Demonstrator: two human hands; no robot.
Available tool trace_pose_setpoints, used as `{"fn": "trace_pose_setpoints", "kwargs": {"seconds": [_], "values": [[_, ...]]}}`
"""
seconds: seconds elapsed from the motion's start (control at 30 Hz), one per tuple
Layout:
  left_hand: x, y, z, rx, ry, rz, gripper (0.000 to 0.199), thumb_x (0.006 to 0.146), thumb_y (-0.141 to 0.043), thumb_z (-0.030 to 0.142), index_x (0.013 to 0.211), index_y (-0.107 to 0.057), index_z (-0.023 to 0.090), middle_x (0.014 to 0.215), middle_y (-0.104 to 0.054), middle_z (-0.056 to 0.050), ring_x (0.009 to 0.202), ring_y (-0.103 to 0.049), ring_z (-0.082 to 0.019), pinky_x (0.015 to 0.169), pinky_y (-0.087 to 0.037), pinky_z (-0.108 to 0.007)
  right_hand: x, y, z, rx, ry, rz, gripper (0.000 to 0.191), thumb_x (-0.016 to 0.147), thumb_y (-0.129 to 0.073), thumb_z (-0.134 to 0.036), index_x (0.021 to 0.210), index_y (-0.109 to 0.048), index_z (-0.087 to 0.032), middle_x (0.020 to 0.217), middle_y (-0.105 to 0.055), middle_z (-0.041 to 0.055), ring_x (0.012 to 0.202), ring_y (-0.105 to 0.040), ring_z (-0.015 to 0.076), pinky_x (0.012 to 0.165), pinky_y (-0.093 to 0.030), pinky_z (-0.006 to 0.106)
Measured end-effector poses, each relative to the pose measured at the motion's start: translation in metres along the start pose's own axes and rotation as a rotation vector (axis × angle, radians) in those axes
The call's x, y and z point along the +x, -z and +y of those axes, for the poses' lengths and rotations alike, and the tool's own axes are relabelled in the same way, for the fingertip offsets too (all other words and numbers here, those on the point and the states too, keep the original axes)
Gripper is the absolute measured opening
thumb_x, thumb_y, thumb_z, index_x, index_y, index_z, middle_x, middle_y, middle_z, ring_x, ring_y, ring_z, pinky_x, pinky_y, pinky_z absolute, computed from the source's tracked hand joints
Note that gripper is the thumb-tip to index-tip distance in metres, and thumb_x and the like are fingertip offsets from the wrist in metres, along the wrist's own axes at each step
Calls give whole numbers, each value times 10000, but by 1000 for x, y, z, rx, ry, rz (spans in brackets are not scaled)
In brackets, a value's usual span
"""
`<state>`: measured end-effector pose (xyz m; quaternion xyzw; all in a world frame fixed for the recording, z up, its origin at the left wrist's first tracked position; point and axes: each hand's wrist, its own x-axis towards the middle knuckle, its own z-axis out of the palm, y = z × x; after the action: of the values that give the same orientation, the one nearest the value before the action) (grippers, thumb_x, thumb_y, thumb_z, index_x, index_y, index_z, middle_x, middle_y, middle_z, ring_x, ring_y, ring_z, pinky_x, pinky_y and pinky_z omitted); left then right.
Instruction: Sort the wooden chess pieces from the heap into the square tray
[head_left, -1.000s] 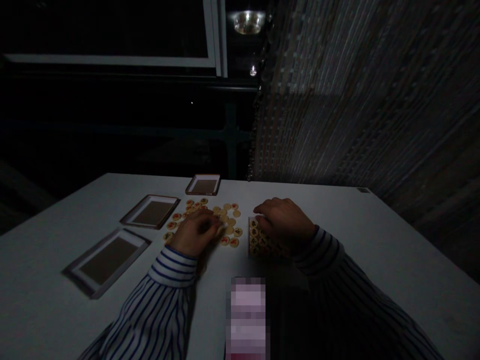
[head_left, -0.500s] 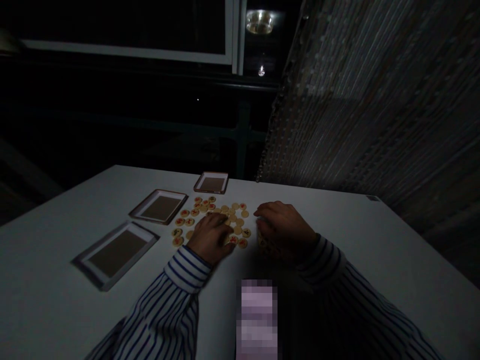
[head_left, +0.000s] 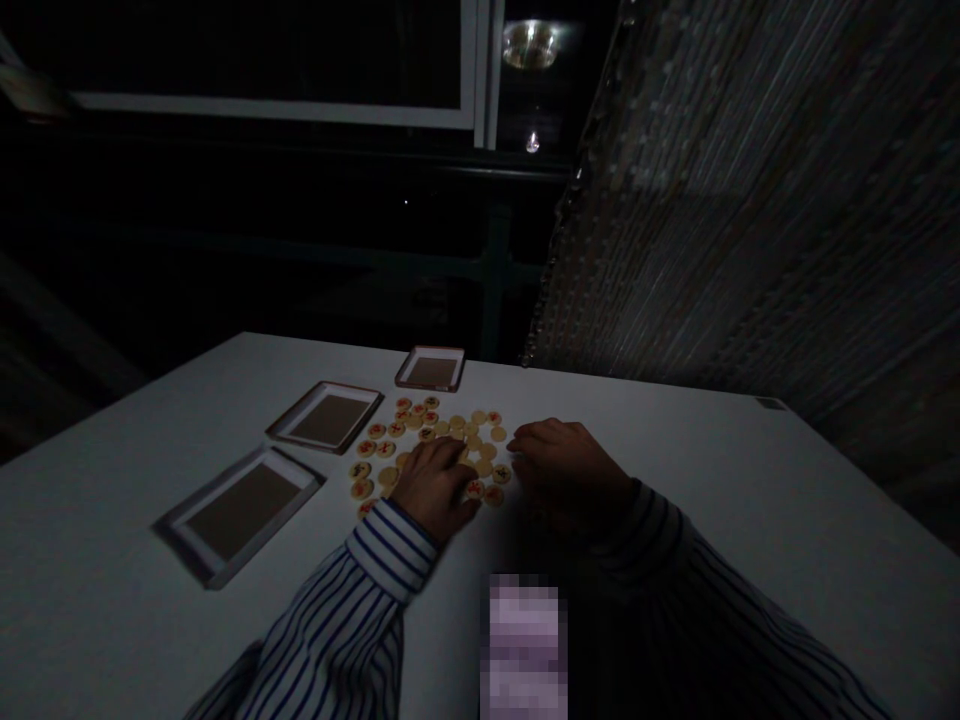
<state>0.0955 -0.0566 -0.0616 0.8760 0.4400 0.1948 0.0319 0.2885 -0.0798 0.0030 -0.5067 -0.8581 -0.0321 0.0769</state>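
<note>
Round wooden Chinese chess pieces, some with red or dark characters and others plain side up, lie loosely together in mid-table. My left hand rests palm down over the near part of this group, fingers forward and thumb apart, hiding the pieces beneath it. Just right of the group, my right hand is low over the table with its fingers bent loosely to the left. Deep shadow covers its palm side, so anything under it is hidden. A red-marked piece lies between the two hands.
Three shallow framed box parts lie on the white table: a near-left tray, a middle tray and a small far tray. A bead-string curtain hangs at the right. A pixelated patch covers the bottom centre.
The view has shifted slightly, moving the table and trays a little rightward in the picture. My left hand has moved slightly toward me, uncovering a few pieces; pieces earlier visible under my right hand are now dark.
</note>
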Motion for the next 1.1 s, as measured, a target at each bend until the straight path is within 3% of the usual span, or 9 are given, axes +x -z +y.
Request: {"fn": "trace_pose_setpoints", "kwargs": {"seconds": [0.17,0.33,0.67,1.1], "values": [[0,-3,-1,7,-9,0,263,632,-595,305,869,-652,206,1121,-522,-109,1088,-400,-301,910,-298,-481,-3,2,-1,7,34,51,259,832,-395,-267,1028,-545,-186,1036,-570,63,974,-469,183,818,-319,350],[0,-5,-2,-14,-17,12,246,644,-583,307,858,-654,209,1099,-531,-102,1072,-415,-289,908,-304,-475,1,-3,3,-3,28,-6,256,808,-429,-275,1018,-552,-193,1046,-568,71,959,-476,201,793,-328,368],[1,-7,-2,-18,-33,55,211,663,-558,282,837,-648,201,1075,-550,-94,1047,-441,-272,903,-320,-463,-1,1,2,-2,12,-1,262,805,-440,-267,1030,-549,-191,1036,-573,73,969,-480,193,803,-334,358],[5,6,5,-139,-24,113,232,698,-528,270,905,-594,188,990,-605,-67,946,-515,-232,868,-362,-411,-1,9,7,-19,-7,-22,291,810,-424,-274,1059,-540,-176,1070,-563,81,985,-477,197,815,-342,358]]}}
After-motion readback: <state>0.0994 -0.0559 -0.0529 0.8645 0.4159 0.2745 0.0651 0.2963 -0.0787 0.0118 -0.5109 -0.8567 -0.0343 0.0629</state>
